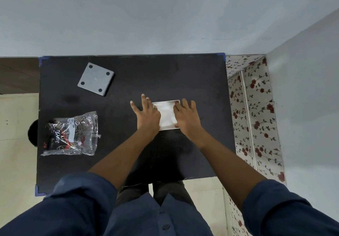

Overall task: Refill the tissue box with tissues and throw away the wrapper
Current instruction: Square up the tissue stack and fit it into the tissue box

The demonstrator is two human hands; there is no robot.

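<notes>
- Wall (165,15): plain, pale grey, smooth, filling the top of the view, far beyond the fingers.
- Surface (128,74): a matte black rectangular board with blue tape at its corners; it carries everything the hands work on.
- Floral panel (256,116): white with red roses and green vines, a glossy sheet, standing to the right of the right hand, off the surface's edge.
- Sleeves (82,199): dark blue cloth, rolled to the elbows, forearms bare.
- Wrapper (71,134): crinkled clear plastic with a dark printed panel and a white label, lying flat and slack well to the left of the left hand, nearer the person.
- Lid (95,79): a grey square plate with rounded corners and four dark round pads, one at each corner; it lies flat, apart from the box, well to the left of and beyond the left fingers.
- Box (167,114): a small white square tray with rounded corners and a thin raised rim, open on top, lying between the two hands. Soft white tissues (166,112) fill it.
- Left hand (147,115): palm down on the box's left side, fingers (145,101) spread and straight, reaching past the far rim.
- Right hand (187,118): palm down on the box's right side, fingers (185,104) spread, tips by the far right corner, thumb at the near rim.
</notes>
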